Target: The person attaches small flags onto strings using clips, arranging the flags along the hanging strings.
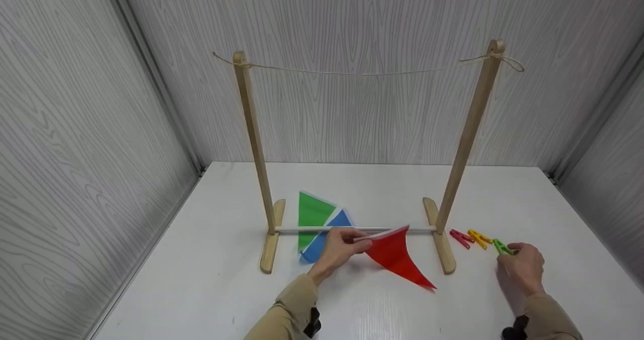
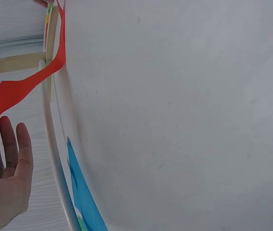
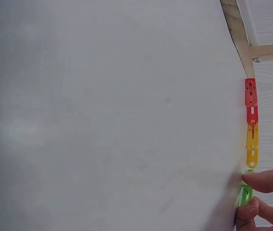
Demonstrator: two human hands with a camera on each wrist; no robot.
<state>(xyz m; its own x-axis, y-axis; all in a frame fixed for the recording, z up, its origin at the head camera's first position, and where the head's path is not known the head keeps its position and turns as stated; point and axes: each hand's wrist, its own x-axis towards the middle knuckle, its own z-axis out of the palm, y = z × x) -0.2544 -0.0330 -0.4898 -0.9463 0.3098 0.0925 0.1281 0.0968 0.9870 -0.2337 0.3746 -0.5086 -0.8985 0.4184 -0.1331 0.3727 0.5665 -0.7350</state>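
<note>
My left hand (image 1: 341,251) pinches a red triangular flag (image 1: 395,254) by one end of its white-edged top, and the flag's point hangs toward the lower right. In the left wrist view, the flag (image 2: 28,84) bends away from the thumb and fingers. At the right, my right hand (image 1: 526,265) grips a green clothespin (image 1: 501,247) at the table surface. Thumb and fingers stand on either side of the green clothespin (image 3: 246,192) in the right wrist view. Just left of it lie a yellow clothespin (image 1: 480,239) and a red clothespin (image 1: 461,238).
A green flag (image 1: 313,211) and a blue flag (image 1: 316,248) overlap on the white table (image 1: 201,279). Two wooden posts (image 1: 254,139) on feet carry a sagging string (image 1: 352,73). A white rod (image 1: 302,229) joins the posts low down, behind my left hand.
</note>
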